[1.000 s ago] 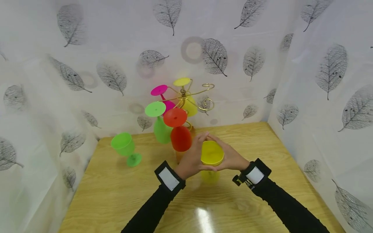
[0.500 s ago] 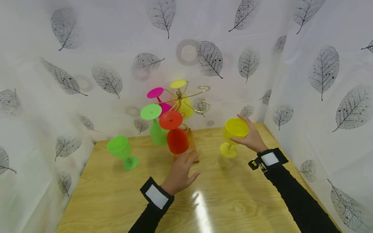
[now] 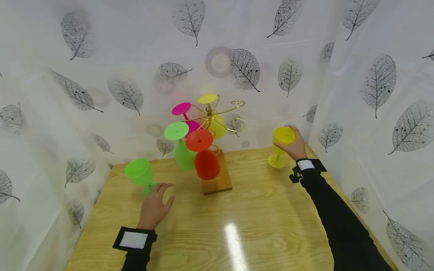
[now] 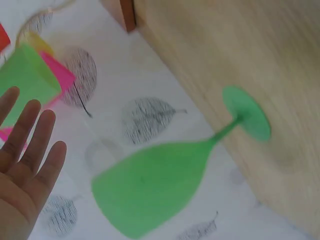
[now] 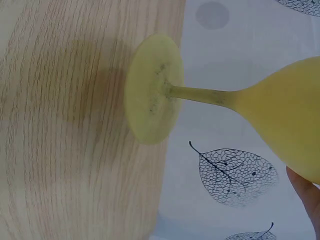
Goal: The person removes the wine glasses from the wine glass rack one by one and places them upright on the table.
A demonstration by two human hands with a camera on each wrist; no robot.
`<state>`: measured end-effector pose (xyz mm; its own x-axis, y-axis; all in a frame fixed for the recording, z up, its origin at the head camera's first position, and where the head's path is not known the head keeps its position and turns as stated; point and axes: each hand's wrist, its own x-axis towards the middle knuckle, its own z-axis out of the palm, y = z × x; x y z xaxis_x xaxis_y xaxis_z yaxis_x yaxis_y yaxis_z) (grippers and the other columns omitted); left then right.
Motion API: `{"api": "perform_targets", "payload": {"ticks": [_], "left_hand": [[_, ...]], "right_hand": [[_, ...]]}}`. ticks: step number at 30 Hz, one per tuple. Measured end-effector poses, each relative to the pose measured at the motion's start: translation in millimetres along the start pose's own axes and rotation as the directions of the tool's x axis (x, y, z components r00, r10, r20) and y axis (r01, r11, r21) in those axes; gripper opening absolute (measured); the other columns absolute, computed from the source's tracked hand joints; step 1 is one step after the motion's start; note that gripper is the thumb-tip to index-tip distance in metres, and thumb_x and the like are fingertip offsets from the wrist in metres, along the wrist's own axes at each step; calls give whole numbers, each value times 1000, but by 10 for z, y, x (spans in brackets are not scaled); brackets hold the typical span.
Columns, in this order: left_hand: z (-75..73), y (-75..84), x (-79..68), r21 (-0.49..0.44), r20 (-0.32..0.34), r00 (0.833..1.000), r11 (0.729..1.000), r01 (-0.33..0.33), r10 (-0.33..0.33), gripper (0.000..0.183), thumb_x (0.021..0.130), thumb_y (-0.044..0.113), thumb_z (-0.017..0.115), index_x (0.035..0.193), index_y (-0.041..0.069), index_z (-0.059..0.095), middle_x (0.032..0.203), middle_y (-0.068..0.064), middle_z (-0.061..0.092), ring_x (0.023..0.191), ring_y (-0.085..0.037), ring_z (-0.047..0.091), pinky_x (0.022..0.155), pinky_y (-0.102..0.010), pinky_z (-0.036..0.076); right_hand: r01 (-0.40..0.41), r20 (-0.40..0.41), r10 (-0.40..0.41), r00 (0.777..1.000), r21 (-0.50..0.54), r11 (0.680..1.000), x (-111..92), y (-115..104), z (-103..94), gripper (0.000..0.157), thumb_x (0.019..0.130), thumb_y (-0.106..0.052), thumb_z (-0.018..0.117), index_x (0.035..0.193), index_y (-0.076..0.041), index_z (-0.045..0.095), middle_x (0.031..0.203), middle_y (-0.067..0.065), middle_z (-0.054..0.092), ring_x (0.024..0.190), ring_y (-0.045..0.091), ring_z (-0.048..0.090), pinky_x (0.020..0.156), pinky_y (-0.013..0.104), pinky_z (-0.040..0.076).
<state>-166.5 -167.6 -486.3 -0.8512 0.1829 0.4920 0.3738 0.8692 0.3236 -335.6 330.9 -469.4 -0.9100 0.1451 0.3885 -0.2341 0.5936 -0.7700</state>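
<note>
- Two goblets, mouth-up, inner walls visible: yellow goblet [image 3: 280,137] at 2 o'clock from the wooden base [image 3: 217,183], standing green goblet [image 3: 139,175] at 9.
- Right hand [image 3: 296,146] — grips yellow goblet's bowl.
- Left hand [image 3: 154,207] — fingers spread, near green foot.
- Wrist views alone show dark specks underfoot, yellow; full foot, green.

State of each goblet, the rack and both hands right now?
Yellow goblet: mouth up, gripped; base contact with tabletop unclear
Standing green goblet: upright on tabletop, not held
Red goblet: upside down on rack
Hanging green goblet: same
Pink goblet: same
Hanging yellow goblet: same
Rack: upright, two bare hooks at right
Left hand: open, holding nothing
Right hand: gripping yellow goblet's bowl
</note>
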Motion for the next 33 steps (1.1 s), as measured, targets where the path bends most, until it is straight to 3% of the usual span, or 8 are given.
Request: {"api": "perform_targets", "payload": {"ticks": [5,16,30,33], "left_hand": [[-107,-167,56,-13,-30,998,999,49,-49,37,80,14,73,114,6,62,109,-15,61,97,-33,61,70,-47,54],[-84,-104,33,-49,-18,999,998,42,-43,38,78,12,75,114,7,62,110,-13,60,100,-32,61,77,-47,53],[-106,-95,28,-38,-12,999,998,42,-42,36,79,12,74,113,6,63,110,-14,60,100,-32,60,79,-47,53],[-116,-86,34,-32,-15,999,998,47,-47,37,79,13,74,113,7,63,110,-14,61,100,-32,60,79,-48,53]], "right_hand": [[-59,-5,59,998,-21,998,83,92,126,91,72,-24,81,144,-4,30,147,19,37,133,39,36,110,54,31],[-122,27,124,992,-73,990,87,195,268,91,75,-28,79,147,-7,27,151,19,31,138,39,29,114,53,26],[-109,66,114,991,-77,991,51,268,311,103,75,-26,79,152,-12,12,155,19,20,141,42,22,113,58,23],[-78,47,81,996,-75,994,50,256,304,98,79,-29,75,151,-10,13,155,20,20,140,43,22,113,59,22]]}}
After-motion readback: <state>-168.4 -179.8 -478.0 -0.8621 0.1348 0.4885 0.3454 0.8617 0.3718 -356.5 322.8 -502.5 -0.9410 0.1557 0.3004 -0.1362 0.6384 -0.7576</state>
